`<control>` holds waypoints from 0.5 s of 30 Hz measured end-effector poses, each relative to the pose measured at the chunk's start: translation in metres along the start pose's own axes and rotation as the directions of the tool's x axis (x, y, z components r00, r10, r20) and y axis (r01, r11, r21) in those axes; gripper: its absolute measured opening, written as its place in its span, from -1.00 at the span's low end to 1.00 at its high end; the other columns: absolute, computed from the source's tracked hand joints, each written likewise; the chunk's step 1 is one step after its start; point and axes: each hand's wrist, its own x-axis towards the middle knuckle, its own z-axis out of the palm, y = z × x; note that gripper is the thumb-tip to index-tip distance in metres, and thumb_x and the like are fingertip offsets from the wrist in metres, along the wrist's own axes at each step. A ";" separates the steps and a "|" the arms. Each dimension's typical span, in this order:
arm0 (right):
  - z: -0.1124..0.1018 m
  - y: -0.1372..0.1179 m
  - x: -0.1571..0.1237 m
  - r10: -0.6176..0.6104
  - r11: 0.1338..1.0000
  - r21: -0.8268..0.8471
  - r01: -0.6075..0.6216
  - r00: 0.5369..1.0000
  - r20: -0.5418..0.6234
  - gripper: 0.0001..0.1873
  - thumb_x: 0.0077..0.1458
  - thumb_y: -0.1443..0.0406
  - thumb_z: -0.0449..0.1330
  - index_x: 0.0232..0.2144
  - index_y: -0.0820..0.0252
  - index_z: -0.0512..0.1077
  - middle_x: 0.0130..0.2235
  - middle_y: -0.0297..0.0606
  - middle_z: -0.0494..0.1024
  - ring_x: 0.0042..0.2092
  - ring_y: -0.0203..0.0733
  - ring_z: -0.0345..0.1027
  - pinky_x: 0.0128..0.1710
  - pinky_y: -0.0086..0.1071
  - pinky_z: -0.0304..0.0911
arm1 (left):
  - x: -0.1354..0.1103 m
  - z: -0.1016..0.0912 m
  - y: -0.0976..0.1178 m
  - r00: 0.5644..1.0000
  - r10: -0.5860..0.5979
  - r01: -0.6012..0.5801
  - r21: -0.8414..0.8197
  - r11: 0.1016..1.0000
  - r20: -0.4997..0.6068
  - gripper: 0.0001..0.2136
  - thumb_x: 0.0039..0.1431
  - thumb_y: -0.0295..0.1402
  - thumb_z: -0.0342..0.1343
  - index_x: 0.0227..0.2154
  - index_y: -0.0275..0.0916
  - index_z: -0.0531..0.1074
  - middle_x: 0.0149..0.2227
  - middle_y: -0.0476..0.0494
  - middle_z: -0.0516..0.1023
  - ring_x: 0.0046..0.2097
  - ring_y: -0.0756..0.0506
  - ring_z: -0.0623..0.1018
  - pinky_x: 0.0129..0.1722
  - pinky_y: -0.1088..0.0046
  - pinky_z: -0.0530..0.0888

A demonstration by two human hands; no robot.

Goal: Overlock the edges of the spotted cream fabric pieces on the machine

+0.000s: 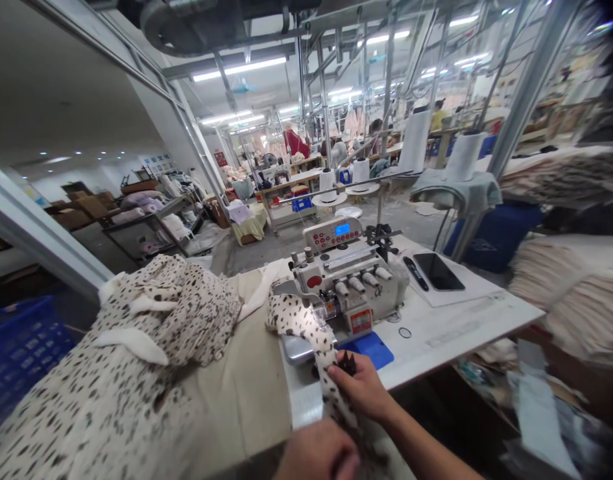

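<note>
A strip of cream fabric with dark spots [300, 319] runs from under the presser area of a white overlock sewing machine [344, 280] down over the table's front edge. My right hand [362, 387] is closed on this strip just in front of the machine, thumb on top. A small dark, pointed piece [347, 363] shows at its fingers; its kind is unclear. Lower and nearer to me, my left hand [319, 452] is blurred beside the hanging end of the strip. Its fingers appear curled, but whether they grip the fabric cannot be made out.
A big heap of spotted fabric [186, 307] lies left of the machine, near a blue basket [24, 360]. On the table's right are a phone [439, 271], a marker [416, 273] and a blue pad [374, 350]. Thread cones [414, 143] stand behind; folded fabric stacks [571, 293] rise at right.
</note>
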 end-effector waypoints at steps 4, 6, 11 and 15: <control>0.000 -0.005 0.001 -0.063 0.998 0.035 0.061 0.996 0.055 -0.64 0.15 0.02 0.25 -0.42 0.19 0.44 -0.45 -0.37 0.41 -0.38 -0.24 0.23 -0.30 -0.37 0.22 | 0.052 -0.053 -0.013 0.934 0.031 -0.006 0.073 0.997 -0.355 -0.80 0.26 -0.52 -0.01 -0.14 -0.20 0.46 -0.18 -0.23 0.54 -0.11 -0.14 0.53 -0.08 0.26 0.51; 0.000 -0.007 0.001 -0.088 0.995 0.055 0.085 0.994 0.069 -0.67 0.17 0.04 0.24 -0.36 0.20 0.47 -0.38 -0.33 0.47 -0.33 -0.20 0.28 -0.24 -0.35 0.25 | 0.075 -0.068 -0.019 0.936 0.111 -0.062 0.153 0.986 -0.335 -0.79 0.24 -0.51 0.03 -0.14 -0.21 0.49 -0.14 -0.25 0.54 -0.07 -0.16 0.52 -0.03 0.21 0.50; 0.000 -0.005 0.001 -0.072 0.997 0.042 0.071 0.997 0.028 -0.67 0.20 0.04 0.22 -0.36 0.20 0.49 -0.38 -0.31 0.50 -0.33 -0.19 0.30 -0.25 -0.35 0.27 | 0.093 -0.066 -0.033 0.950 0.146 -0.081 0.233 0.969 -0.275 -0.85 0.23 -0.46 0.09 -0.19 -0.19 0.52 -0.18 -0.19 0.54 -0.09 -0.16 0.52 -0.04 0.18 0.50; 0.002 -0.006 0.002 -0.054 0.998 0.042 0.054 0.999 -0.006 -0.64 0.17 0.02 0.25 -0.32 0.21 0.51 -0.36 -0.27 0.55 -0.31 -0.15 0.36 -0.24 -0.32 0.32 | 0.089 -0.060 -0.037 0.941 0.134 -0.046 0.276 0.960 -0.311 -0.84 0.22 -0.46 0.11 -0.17 -0.17 0.51 -0.12 -0.19 0.55 0.00 -0.19 0.52 0.05 0.12 0.49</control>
